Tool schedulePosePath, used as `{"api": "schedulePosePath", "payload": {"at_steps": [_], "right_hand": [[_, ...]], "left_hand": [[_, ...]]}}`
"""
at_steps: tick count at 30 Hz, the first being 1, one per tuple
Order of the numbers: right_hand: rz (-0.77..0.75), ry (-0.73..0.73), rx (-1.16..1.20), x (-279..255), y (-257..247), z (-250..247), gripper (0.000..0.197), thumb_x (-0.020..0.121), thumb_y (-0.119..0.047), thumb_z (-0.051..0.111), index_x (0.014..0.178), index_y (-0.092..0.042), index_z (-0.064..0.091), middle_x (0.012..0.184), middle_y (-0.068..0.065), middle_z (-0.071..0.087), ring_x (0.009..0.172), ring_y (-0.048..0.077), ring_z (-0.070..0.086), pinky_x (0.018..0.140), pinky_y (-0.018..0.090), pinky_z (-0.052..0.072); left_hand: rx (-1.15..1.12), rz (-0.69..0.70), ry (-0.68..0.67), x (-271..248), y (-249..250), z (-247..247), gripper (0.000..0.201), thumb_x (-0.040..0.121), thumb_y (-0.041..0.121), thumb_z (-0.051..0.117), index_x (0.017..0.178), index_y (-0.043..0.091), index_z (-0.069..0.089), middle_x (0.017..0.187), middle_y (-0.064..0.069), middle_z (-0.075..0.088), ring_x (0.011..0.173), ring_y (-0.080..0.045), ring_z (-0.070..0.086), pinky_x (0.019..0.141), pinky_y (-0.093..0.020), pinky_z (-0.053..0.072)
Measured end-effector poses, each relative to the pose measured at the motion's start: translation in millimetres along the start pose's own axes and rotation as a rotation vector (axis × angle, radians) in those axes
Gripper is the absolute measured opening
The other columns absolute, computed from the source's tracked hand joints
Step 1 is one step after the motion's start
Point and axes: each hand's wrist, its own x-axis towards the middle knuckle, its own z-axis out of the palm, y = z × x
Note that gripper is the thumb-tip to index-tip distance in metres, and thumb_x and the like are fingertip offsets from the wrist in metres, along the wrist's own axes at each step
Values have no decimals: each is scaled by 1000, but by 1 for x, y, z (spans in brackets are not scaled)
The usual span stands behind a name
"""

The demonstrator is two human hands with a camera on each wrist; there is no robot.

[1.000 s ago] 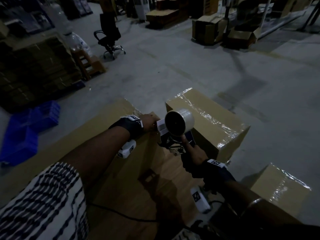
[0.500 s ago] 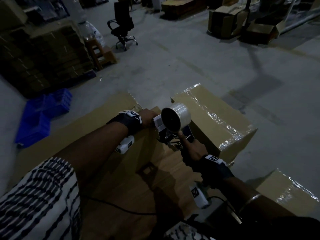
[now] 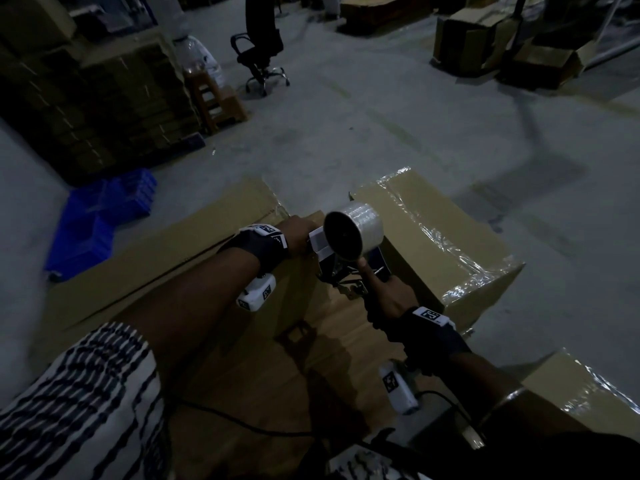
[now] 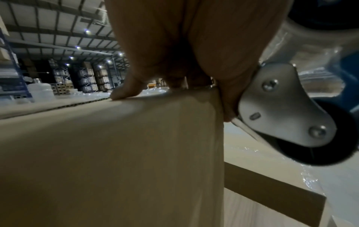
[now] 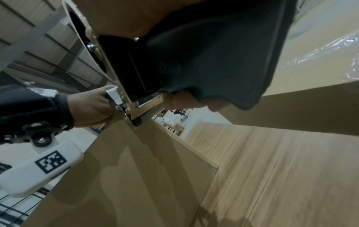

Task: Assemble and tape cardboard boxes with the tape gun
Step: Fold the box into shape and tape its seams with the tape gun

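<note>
At the far edge of the cardboard box [image 3: 263, 348] that fills the lower middle of the head view, we see both hands meet. The left hand [image 3: 297, 232] has its fingers curled over the top of an upright flap [image 4: 136, 153], the thumb pressed flat on the flap's rim in the left wrist view, so it grips the flap. Just beside it, at about 3 o'clock, the right hand [image 3: 388, 299] is wrapped round the dark handle of the tape gun [image 3: 346, 251], with one finger stretched up along the frame toward the roll of clear tape [image 3: 356, 230]. In the right wrist view the gun's metal front end touches the flap's top edge right next to the left hand's knuckles. At 2 o'clock from the gun stands a closed box [image 3: 443, 237] with shiny tape across its top; another taped box [image 3: 581, 386] sits at 4 o'clock. At 12 o'clock, well apart, a black office chair [image 3: 261, 50] stands on the concrete floor [image 3: 398, 116]; blue crates [image 3: 100, 220] lie at 10 o'clock.
</note>
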Motion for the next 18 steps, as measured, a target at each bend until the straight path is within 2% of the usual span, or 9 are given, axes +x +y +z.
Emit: {"api": "schedulePosePath", "payload": {"at_steps": [4, 6, 9, 12, 13, 14, 16, 18], "right_hand": [[14, -20, 8, 0, -2, -4, 93, 74, -94, 31, 79, -8, 66, 66, 7, 67, 48, 17, 59, 48, 22, 48], [13, -23, -2, 0, -2, -5, 91, 74, -94, 33, 75, -9, 65, 64, 6, 66, 47, 17, 58, 49, 23, 47], [2, -19, -11, 1, -3, -8, 87, 77, -92, 34, 72, -10, 64, 64, 6, 67, 48, 19, 60, 50, 24, 49], [-12, -22, -21, 2, -4, -10, 84, 82, -88, 35, 72, -10, 64, 63, 6, 66, 46, 18, 58, 49, 23, 47], [-18, -25, -28, 3, -3, -10, 84, 81, -89, 35, 72, -10, 64, 63, 6, 66, 46, 17, 58, 49, 23, 47], [-20, -29, -34, 3, -3, -9, 85, 81, -89, 35, 73, -10, 64, 63, 6, 66, 46, 17, 58, 50, 24, 47], [-24, -29, -35, 4, -2, -9, 87, 79, -90, 35, 74, -9, 65, 64, 7, 67, 47, 17, 59, 51, 24, 48], [-40, -24, -55, 6, -1, -10, 86, 80, -90, 34, 70, -10, 63, 61, 6, 66, 45, 16, 59, 52, 25, 47]], "left_hand": [[-30, 6, 4, -3, 2, -3, 26, 97, 19, 52, 111, -1, 61, 112, -23, 63, 100, -35, 60, 84, -37, 44], [-38, 0, 11, -4, 3, -3, 26, 98, 17, 52, 116, -1, 59, 118, -23, 61, 104, -35, 59, 85, -36, 43], [-73, -6, 25, -6, 2, -1, 41, 97, 15, 53, 136, 4, 46, 140, -19, 49, 121, -34, 51, 93, -34, 38], [-141, 35, 37, -6, 2, 4, 54, 97, 11, 54, 147, 8, 35, 156, -13, 28, 141, -30, 30, 110, -33, 25], [-153, 41, 29, -6, 0, 8, 57, 96, 8, 54, 148, 11, 34, 158, -12, 22, 146, -29, 19, 117, -38, 19], [-166, 15, 21, -3, -6, 14, 60, 94, 7, 55, 149, 14, 32, 160, -9, 17, 149, -27, 9, 118, -47, 13], [-199, -50, 37, -3, -11, 22, 67, 92, 12, 57, 151, 22, 27, 162, -3, 12, 150, -23, -4, 114, -64, 10], [-208, -60, 52, -13, -4, 18, 67, 95, 19, 56, 152, 25, 22, 162, 3, 8, 149, -20, -8, 109, -73, 7]]}}
